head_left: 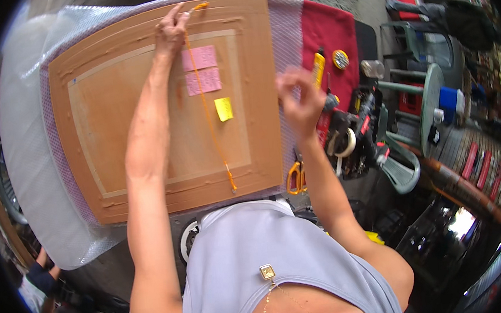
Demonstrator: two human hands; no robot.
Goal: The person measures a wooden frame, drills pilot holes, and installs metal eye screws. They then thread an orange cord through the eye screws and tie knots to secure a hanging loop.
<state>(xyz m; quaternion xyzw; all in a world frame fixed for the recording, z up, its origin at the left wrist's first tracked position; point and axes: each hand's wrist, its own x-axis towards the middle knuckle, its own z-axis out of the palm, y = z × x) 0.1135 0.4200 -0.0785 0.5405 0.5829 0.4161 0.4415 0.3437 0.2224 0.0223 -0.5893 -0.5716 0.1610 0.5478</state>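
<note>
A large brown-backed picture frame lies face down, with a slack orange cord running from its far edge to its near edge. My left hand rests at the far end of this cord, beside its knotted orange tail. One finger points toward the frame's far edge and the others are partly bent. To the right of the frame, my right hand hovers, blurred by motion, its fingers curved; anything in them cannot be made out. Two pink notes and a yellow note are stuck on the backing.
Bubble wrap spreads beneath the frame. On a red cloth lie a yellow-handled tool and a round tin. Orange-handled scissors are near my right forearm. Green chairs stand right; another person is at lower left.
</note>
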